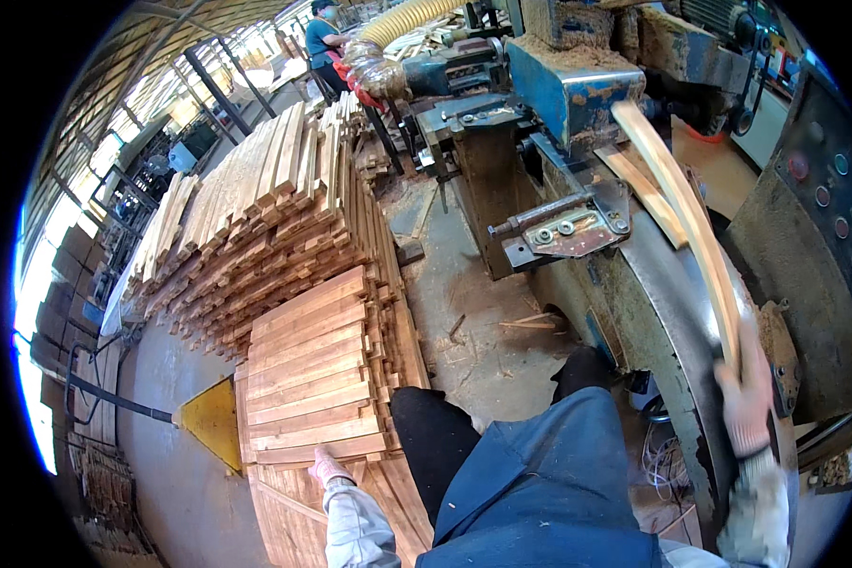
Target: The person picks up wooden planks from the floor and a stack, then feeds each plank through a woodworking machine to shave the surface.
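Head view showed a long pale wooden strip (696, 218) stretching forward-left from the nearer right hand (746, 398), well apart from the left hand (328, 468) at flat reddish-brown wooden boards (322, 388), both grips unclear.

Single fisheye view, taken from the wearer's head and facing forward and steeply downward. Straight edges bend toward a round rim with black corners. The blue apron (544, 473), close to the lens, occupies the lower centre; the stacked boards (308, 379) lie farther off, left of centre; the machine (592, 102) stands at upper right; the roof (114, 83), most distant, recedes at upper left.
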Action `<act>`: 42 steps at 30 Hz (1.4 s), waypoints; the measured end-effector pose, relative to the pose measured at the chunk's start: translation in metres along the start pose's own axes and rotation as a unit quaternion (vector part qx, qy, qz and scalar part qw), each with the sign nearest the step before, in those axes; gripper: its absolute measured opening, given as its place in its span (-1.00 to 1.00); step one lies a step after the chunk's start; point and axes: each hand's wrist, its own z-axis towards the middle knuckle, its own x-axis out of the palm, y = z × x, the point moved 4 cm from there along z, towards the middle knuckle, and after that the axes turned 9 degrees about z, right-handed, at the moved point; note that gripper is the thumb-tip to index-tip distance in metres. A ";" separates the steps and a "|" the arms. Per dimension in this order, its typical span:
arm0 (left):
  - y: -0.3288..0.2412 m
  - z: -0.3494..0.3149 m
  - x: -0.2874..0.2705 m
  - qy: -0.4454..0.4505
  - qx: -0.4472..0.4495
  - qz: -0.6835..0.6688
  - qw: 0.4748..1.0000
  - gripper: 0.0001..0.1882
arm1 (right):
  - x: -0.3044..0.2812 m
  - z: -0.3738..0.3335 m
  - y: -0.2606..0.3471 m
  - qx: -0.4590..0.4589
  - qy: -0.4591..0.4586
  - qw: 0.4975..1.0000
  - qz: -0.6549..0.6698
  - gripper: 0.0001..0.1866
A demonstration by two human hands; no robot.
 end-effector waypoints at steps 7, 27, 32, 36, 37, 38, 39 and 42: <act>-0.003 0.024 0.009 0.154 -0.123 -0.111 0.974 -0.47 | -0.070 -0.113 -0.009 -0.029 0.065 0.985 -0.160 -0.31; -0.136 -0.435 0.110 0.561 0.183 -0.201 0.782 -0.49 | 0.071 0.043 0.146 -0.335 0.112 0.936 0.015 -0.15; -0.121 -0.577 0.105 0.805 0.117 -0.140 0.564 -0.39 | 0.022 -0.042 0.095 -0.182 0.127 0.974 -0.053 -0.08; -0.097 -0.554 0.114 0.817 0.130 -0.096 0.553 -0.29 | -0.062 -0.104 0.049 -0.038 0.153 0.982 -0.107 -0.22; -0.095 -0.534 0.122 0.805 0.143 -0.071 0.571 -0.29 | -0.077 -0.124 0.039 0.004 0.156 0.978 -0.137 -0.26; -0.092 -0.510 0.128 0.784 0.129 -0.062 0.604 -0.30 | -0.089 -0.145 0.013 0.020 0.136 0.974 -0.179 -0.28; -0.088 -0.483 0.131 0.759 0.118 -0.052 0.638 -0.32 | -0.095 -0.151 0.004 0.009 0.111 0.975 -0.195 -0.29; -0.065 -0.385 0.127 0.645 0.107 -0.023 0.756 -0.40 | -0.096 -0.152 0.002 -0.006 0.052 0.975 -0.216 -0.33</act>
